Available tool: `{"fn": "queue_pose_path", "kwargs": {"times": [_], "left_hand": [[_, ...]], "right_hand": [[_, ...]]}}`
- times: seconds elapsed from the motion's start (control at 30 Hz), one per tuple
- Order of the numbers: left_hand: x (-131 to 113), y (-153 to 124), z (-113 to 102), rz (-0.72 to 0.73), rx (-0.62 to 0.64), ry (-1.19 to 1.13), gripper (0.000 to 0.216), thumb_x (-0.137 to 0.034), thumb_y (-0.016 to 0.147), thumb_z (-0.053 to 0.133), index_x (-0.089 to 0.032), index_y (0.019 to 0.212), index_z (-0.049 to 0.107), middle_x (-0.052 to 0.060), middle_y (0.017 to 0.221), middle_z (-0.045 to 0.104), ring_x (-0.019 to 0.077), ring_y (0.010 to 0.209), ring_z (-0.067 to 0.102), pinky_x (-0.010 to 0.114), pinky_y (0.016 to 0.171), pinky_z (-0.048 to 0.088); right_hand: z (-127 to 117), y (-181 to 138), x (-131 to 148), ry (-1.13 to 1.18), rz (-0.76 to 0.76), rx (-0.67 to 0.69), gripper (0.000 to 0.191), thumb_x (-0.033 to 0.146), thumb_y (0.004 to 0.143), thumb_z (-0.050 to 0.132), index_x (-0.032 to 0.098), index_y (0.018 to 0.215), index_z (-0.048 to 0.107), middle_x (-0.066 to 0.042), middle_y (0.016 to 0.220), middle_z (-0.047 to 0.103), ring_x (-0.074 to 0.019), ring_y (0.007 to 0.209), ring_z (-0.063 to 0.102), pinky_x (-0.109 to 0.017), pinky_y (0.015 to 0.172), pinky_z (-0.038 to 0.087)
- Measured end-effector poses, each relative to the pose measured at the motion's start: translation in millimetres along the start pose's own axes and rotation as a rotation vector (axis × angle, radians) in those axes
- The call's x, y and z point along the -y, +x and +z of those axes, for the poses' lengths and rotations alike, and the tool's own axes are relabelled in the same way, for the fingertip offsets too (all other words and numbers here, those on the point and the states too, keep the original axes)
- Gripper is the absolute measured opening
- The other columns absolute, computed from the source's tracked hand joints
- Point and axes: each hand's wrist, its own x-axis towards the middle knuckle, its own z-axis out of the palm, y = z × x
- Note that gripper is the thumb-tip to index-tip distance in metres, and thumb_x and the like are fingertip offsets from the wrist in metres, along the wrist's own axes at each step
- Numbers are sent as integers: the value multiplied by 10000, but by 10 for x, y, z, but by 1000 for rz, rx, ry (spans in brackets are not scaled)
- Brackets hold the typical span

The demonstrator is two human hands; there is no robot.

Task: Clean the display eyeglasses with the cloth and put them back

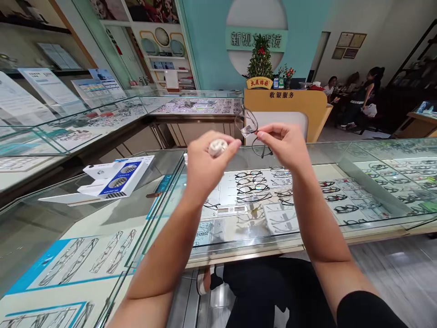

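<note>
My right hand (285, 143) pinches a thin-framed pair of eyeglasses (246, 119) between thumb and fingers, above the glass display counter (254, 248). A small tag or sticker shows on one lens, and the other lens hangs lower beside my fingertips. To the left, my left hand (209, 157) is closed around a crumpled white wad (217, 147), which looks like a cloth or tissue; most of it is hidden in my fist. The two hands are apart, and the wad does not touch the glasses. Rows of eyeglass frames (252, 187) lie under the glass below my hands.
An opened blue and white box (124, 175) lies on the left counter. More glass cases (129, 107) run along the left and back. A yellow cashier desk (287, 107) with a plant (260, 59) stands ahead. Two people (363, 98) are at the far right.
</note>
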Motion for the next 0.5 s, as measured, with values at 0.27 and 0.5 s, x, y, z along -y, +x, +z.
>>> {"fn": "queue_pose_path", "kwargs": {"times": [0.27, 0.5], "left_hand": [[21, -663, 389, -375, 54, -235, 386, -554, 834, 900, -180, 924, 866, 74, 926, 818, 198, 809, 694, 302, 720, 528], [33, -853, 444, -481, 124, -230, 376, -527, 800, 884, -164, 891, 847, 70, 854, 801, 193, 762, 653, 300, 708, 485]], "right_hand": [[459, -965, -51, -333, -148, -259, 199, 292, 1053, 648, 211, 1066, 829, -126, 1156, 864, -274, 1096, 813, -434, 1021, 638], [486, -1484, -62, -308, 5, -190, 265, 315, 1062, 610, 223, 1237, 786, -143, 1265, 842, -291, 1178, 794, -464, 1051, 633]]}}
